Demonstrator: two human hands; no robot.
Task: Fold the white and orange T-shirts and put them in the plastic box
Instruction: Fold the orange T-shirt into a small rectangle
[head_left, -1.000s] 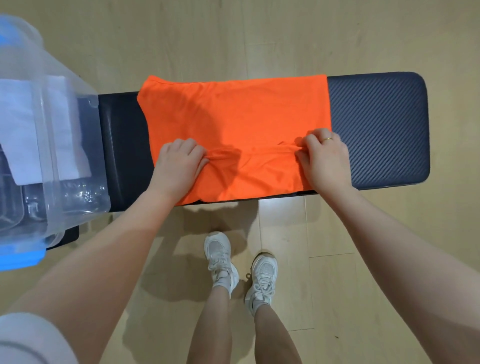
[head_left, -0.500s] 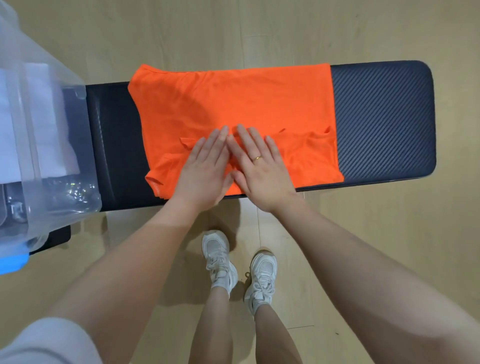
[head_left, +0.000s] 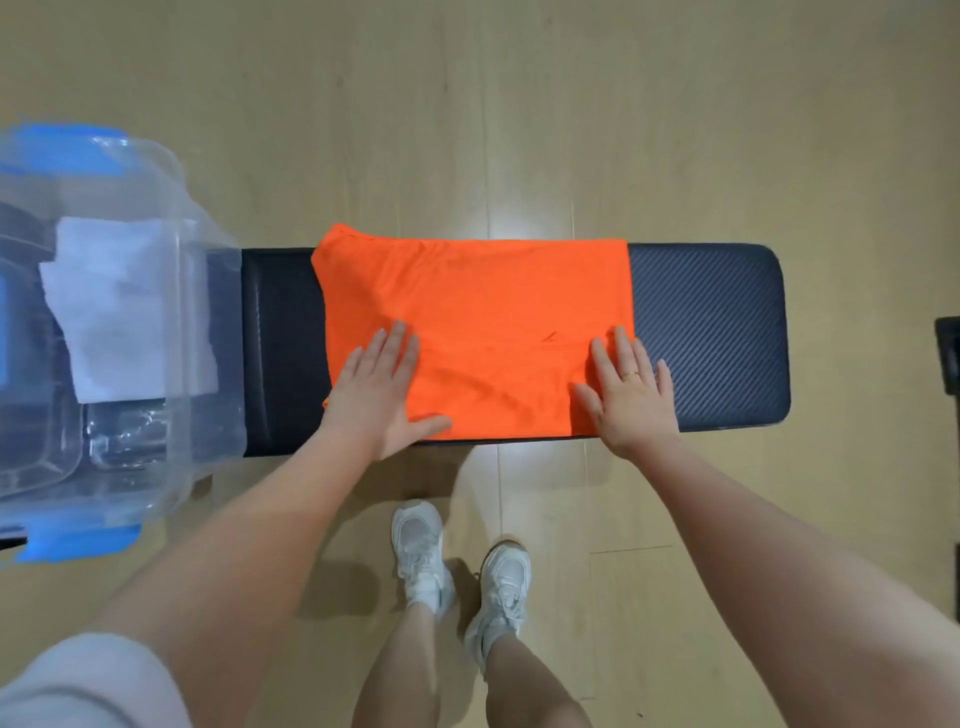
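Wooden flooring (head_left: 519, 130) lay under a dark padded bench (head_left: 711, 332), whose left end carried a clear plastic box (head_left: 156, 467) holding the folded white T-shirt (head_left: 124, 312). Across the bench's middle lay the partly folded orange T-shirt (head_left: 478, 306), with the left hand (head_left: 379, 395) and right hand (head_left: 631, 395) pressing its 2 near corners, fingers straight and slightly spread, above 2 white sneakers (head_left: 421, 556).

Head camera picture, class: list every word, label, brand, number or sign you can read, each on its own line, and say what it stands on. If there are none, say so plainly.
None can be read.
Orange T-shirt: plain, only a small dark mark, no letters.
Plastic box and the white T-shirt inside it: no label shows.
Bench: woven pattern only.
Shoes: any branding is too small to tell.
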